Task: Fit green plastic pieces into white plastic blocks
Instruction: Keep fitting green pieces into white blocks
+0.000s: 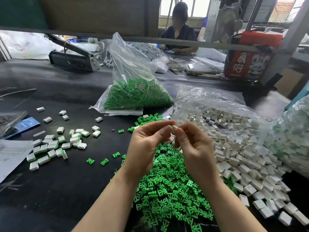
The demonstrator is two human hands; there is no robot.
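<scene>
Over a dark desk [50, 190], I hold both hands raised above a heap of loose green pieces [170, 185]. My right hand [192, 148] has its grip closed narrow on one small white block [174, 128], pinched between thumb and fingertips. My left hand [147, 144] meets it from the other side, its curled fingers touching the same block; a sliver of green shows just behind the fingertips, too small for me to say whether a piece is seated. To the right, a pile of white blocks [242, 156] spills from a clear plastic bag [209, 104] and runs up against the green heap. To the left, well apart from my hands, lies a scatter of white blocks with green showing at their edges [51, 148]. A few single green pieces [104, 162] lie between that scatter and the heap. Farther back, a clear bag of green pieces [137, 94] stands on the desk, and beyond it a seated person [179, 32] works at another surface.
</scene>
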